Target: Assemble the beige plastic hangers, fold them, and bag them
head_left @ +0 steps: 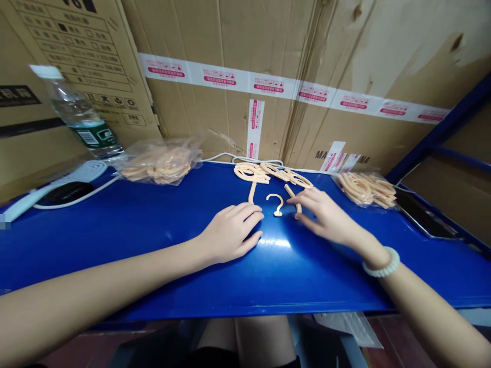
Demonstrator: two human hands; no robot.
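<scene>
My left hand [233, 231] lies palm down on the blue table with its fingers stretched out. Its fingertips touch the near end of a beige strip [251, 193], and part of that strip is hidden. My right hand [325, 213] is open over a second beige strip [293, 197], index finger on it and thumb apart at its lower end. Between the hands a cream hook [281, 203] with a small round base lies flat, touched by neither hand. Just behind are loose beige oval loop pieces [251, 173], overlapping one another.
Clear bags of beige pieces lie at left [163, 162] and right [364, 188]. A water bottle [86, 120], a white handled object [69, 179] and a black mouse-like object [69, 192] are at left. A dark phone-like slab [425, 217] lies right. Cardboard boxes [238, 46] wall the back; a white cable [220, 155] runs along it.
</scene>
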